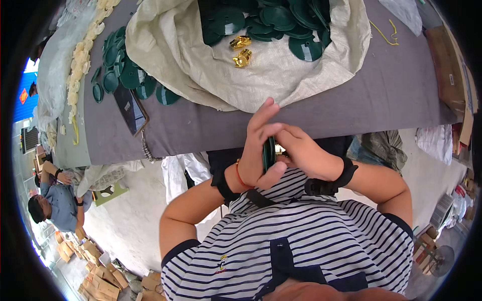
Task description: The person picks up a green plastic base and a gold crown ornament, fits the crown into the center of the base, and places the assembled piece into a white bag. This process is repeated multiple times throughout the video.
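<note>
Close in front of my striped shirt, my left hand [251, 150] holds a dark green plastic disc [269, 155] on edge against its palm, with the thumb below and the fingers stretched upward. My right hand [314, 156] meets it from the other side, its fingers bent around a small shiny gold piece [280, 149] at the disc's face. The fingers partly hide the gold piece. Beyond my hands, a white woven sack [321, 83] lies open on the table, with many green discs [273, 19] and two gold pieces [242, 58] on it.
More green discs [131, 75] lie left of the sack on the grey-covered table [401, 95]. A phone [131, 111] with a beaded strap [146, 148] rests near the front edge. Cardboard boxes [447, 70] stand at right. Another person [63, 200] is at far left.
</note>
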Demonstrator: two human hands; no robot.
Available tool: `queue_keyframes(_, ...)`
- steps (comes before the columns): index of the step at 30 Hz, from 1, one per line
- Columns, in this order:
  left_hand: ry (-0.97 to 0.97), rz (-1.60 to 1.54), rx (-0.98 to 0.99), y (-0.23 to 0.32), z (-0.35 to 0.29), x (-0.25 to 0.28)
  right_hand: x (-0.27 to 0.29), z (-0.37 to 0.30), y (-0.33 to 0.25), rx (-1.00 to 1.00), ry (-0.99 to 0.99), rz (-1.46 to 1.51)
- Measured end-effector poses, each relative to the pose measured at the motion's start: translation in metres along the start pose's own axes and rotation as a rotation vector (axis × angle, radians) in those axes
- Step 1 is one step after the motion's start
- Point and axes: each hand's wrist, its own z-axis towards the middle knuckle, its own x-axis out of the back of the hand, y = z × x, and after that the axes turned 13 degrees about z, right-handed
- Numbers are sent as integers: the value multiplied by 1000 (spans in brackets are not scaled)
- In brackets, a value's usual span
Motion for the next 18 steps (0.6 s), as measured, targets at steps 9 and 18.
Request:
queue_keyframes(9,-85,-720,1086,41,23,14,18,15,-10,1230,-152,-1160)
queue_keyframes(18,21,-429,865,51,15,-9,10,5,0,847,12,-861)
